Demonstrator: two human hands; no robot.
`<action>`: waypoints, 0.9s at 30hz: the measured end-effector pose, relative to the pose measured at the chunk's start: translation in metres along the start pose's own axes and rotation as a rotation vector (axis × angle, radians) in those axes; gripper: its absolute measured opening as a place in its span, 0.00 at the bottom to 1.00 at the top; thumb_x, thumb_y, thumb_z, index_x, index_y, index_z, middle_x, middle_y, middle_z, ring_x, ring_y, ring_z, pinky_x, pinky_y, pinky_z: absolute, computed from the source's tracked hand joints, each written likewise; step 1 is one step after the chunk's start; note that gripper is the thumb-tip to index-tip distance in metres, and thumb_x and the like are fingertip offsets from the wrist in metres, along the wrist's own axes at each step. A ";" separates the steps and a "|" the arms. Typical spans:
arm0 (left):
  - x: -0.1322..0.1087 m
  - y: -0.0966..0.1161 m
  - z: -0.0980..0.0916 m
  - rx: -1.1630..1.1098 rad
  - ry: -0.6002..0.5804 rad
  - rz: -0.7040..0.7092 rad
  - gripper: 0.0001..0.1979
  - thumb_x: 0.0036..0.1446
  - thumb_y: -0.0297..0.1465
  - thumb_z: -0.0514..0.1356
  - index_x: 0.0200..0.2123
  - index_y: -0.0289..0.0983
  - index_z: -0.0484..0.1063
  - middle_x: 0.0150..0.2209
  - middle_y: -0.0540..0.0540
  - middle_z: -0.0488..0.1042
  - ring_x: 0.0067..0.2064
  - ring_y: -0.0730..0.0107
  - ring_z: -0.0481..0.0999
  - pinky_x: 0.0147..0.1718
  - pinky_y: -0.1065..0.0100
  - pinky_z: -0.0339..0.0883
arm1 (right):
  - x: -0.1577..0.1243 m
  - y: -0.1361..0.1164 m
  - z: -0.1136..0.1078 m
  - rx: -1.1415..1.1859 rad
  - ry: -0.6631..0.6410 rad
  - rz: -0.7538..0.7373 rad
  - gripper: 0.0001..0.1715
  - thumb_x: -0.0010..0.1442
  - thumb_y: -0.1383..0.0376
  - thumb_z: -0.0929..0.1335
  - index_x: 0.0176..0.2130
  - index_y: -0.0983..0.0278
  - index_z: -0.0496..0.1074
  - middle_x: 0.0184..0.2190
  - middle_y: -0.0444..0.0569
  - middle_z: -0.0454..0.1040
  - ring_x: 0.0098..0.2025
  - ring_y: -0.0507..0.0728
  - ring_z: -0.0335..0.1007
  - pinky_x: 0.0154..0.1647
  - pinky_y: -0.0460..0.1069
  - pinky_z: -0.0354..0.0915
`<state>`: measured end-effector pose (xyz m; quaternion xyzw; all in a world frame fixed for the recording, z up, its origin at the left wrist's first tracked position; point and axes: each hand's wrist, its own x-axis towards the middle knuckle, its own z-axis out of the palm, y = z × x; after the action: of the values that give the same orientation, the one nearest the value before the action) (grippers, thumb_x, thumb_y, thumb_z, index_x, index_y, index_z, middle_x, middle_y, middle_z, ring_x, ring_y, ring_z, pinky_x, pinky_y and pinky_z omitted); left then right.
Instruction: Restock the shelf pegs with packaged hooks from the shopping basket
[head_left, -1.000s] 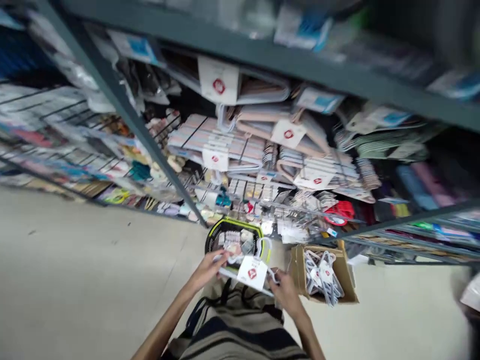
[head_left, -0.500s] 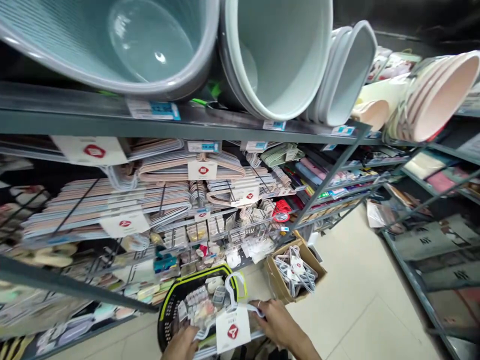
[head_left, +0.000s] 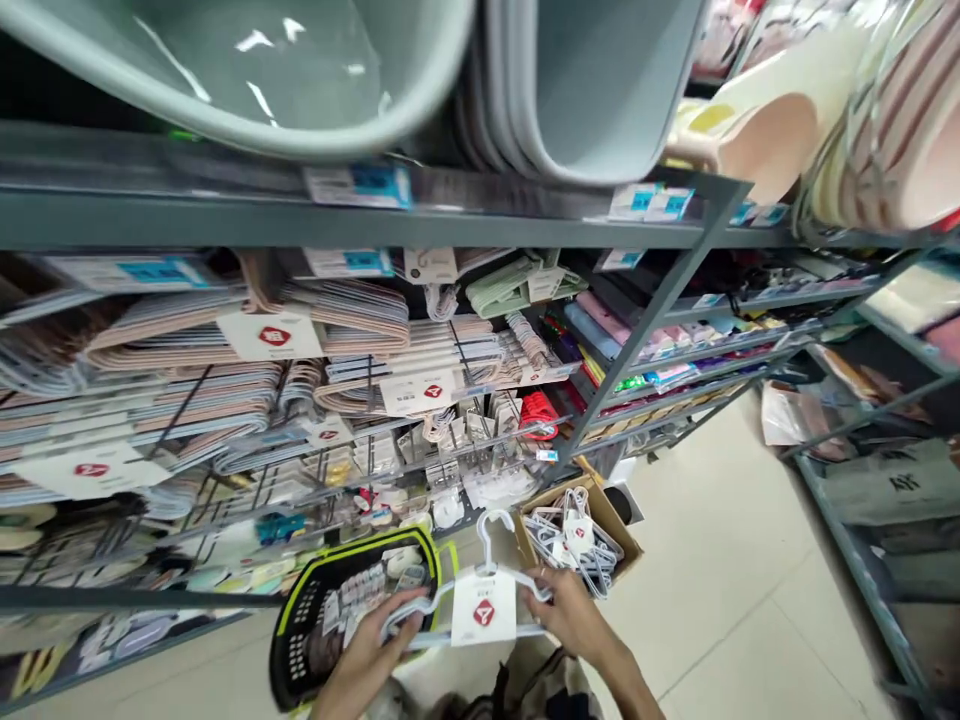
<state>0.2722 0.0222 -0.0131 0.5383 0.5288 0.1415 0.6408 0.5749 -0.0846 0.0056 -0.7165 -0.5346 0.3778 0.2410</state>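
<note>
A pack of light grey-blue clothes hangers [head_left: 442,637] with a white card label is held level in front of me, hooks pointing away. My left hand [head_left: 377,640] grips its left shoulder, fingers wrapped round it. On the other side, my right hand [head_left: 566,610] is closed round the right shoulder. Behind and left of the hangers, a black basket [head_left: 289,640] with a yellow-green rim stands on the floor, holding several small packaged goods. Just beyond my right hand is a cardboard box [head_left: 626,545] with more hangers [head_left: 589,540] lying jumbled inside.
Shelves ahead carry stacked hangers [head_left: 217,400] and small hanging goods. Above them, a grey shelf edge [head_left: 450,225] bears large pale green and grey bins [head_left: 600,90]. A slanted metal post [head_left: 652,320] rises right of centre. Tiled floor [head_left: 720,560] runs between this rack and another rack [head_left: 862,590].
My view has shifted to the right and closer to the shelves. Both hands have raised the hangers slightly away from the basket, and they now sit more level.
</note>
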 end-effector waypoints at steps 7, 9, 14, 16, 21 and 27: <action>0.036 0.089 0.123 -0.074 0.320 0.166 0.30 0.52 0.45 0.67 0.56 0.39 0.73 0.47 0.43 0.78 0.47 0.60 0.78 0.46 0.65 0.72 | 0.038 0.082 -0.123 0.299 -0.060 0.038 0.27 0.58 0.49 0.72 0.50 0.64 0.77 0.36 0.48 0.79 0.37 0.58 0.74 0.38 0.50 0.68; 0.046 0.099 0.140 -0.097 0.383 0.174 0.29 0.53 0.45 0.66 0.56 0.39 0.72 0.46 0.44 0.77 0.43 0.63 0.78 0.40 0.66 0.72 | 0.047 0.094 -0.145 0.386 -0.123 0.035 0.29 0.58 0.48 0.73 0.52 0.64 0.75 0.38 0.48 0.79 0.39 0.58 0.75 0.39 0.50 0.68; 0.066 0.094 0.158 0.010 0.374 0.227 0.22 0.59 0.43 0.62 0.52 0.38 0.75 0.49 0.41 0.78 0.49 0.59 0.77 0.47 0.61 0.72 | 0.059 0.120 -0.168 0.497 -0.174 0.002 0.31 0.55 0.48 0.75 0.52 0.64 0.74 0.36 0.47 0.78 0.39 0.57 0.74 0.41 0.50 0.68; 0.066 0.093 0.169 0.117 0.483 0.296 0.21 0.60 0.41 0.61 0.53 0.38 0.75 0.55 0.39 0.75 0.56 0.55 0.74 0.56 0.55 0.68 | 0.059 0.125 -0.170 0.541 -0.171 0.016 0.33 0.54 0.47 0.76 0.51 0.64 0.74 0.35 0.47 0.78 0.38 0.57 0.74 0.42 0.51 0.69; 0.040 0.107 0.231 0.163 0.467 0.404 0.20 0.64 0.39 0.59 0.57 0.42 0.74 0.65 0.39 0.66 0.68 0.53 0.62 0.68 0.49 0.53 | 0.041 0.100 -0.156 0.609 -0.143 0.084 0.33 0.58 0.46 0.72 0.55 0.63 0.70 0.43 0.51 0.80 0.44 0.61 0.76 0.48 0.56 0.72; 0.046 0.114 0.259 -0.545 0.204 -0.038 0.36 0.58 0.44 0.66 0.66 0.41 0.62 0.61 0.38 0.72 0.60 0.53 0.74 0.53 0.59 0.73 | -0.007 0.043 -0.090 0.637 -0.247 -0.061 0.50 0.64 0.53 0.69 0.74 0.56 0.43 0.65 0.56 0.66 0.61 0.64 0.70 0.60 0.60 0.70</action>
<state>0.5502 -0.0400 0.0225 0.3193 0.5429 0.3197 0.7078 0.6715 -0.0991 0.0289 -0.5377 -0.4359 0.6025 0.3973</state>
